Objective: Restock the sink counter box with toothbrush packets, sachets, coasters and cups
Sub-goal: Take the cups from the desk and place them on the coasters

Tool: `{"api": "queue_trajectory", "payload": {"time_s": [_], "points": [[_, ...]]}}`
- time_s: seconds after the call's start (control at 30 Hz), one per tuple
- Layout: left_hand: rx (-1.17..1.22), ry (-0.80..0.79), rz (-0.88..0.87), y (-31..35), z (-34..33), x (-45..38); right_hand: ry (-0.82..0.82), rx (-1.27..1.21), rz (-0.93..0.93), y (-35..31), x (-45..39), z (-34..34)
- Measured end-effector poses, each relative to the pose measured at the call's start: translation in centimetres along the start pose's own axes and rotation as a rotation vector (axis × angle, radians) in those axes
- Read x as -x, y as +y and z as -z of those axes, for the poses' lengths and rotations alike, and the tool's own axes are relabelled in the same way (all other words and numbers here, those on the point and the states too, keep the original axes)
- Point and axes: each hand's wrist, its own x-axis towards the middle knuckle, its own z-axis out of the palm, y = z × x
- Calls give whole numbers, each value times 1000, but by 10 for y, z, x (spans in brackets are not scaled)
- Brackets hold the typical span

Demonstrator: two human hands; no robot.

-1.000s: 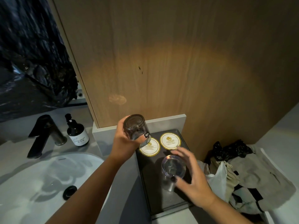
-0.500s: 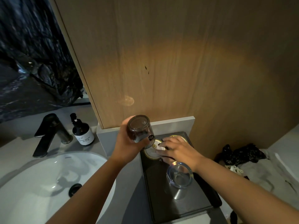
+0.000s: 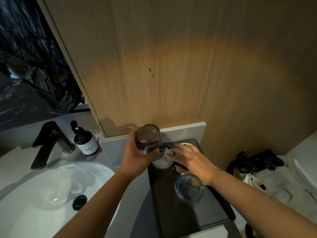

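Left hand (image 3: 135, 152) fingers clamped round glass cup (image 3: 148, 141), frame centre, above tray (image 3: 171, 212). Right hand (image 3: 187, 158) fingers spread flat on coaster (image 3: 163, 162). Second cup (image 3: 188, 188) lower centre. Glass: rigid, slick, breakable; grip sidewall.

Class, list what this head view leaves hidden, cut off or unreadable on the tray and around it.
- Far coaster: mostly covered by the right hand.
- Near coaster: print too small, partly under both hands.
- Bottle label: text too small.
- Tray: near edge cut off by the frame.
- Left hand grip hides part of the held glass.
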Motion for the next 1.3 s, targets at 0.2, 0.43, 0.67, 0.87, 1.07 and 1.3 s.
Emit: {"api": "queue_trajectory", "payload": {"time_s": [0.2,0.43,0.67,0.87,1.07,1.3], "points": [[-38,-17,-34,-4,-13,5,249,-105,-176,1,15,2],[-84,-42,-39,-17,-30,13,273,-118,-402,-1,28,-4],[-62,-76,4,-22,-34,10,206,-35,-403,0,26,-7],[-93,-84,10,-24,-33,9,225,-46,-410,0,26,-9],[-77,-55,13,-22,-33,11,217,-47,-392,-1,26,-7],[-96,-71,9,-26,-32,10,216,-30,-391,-3,26,-5]]}}
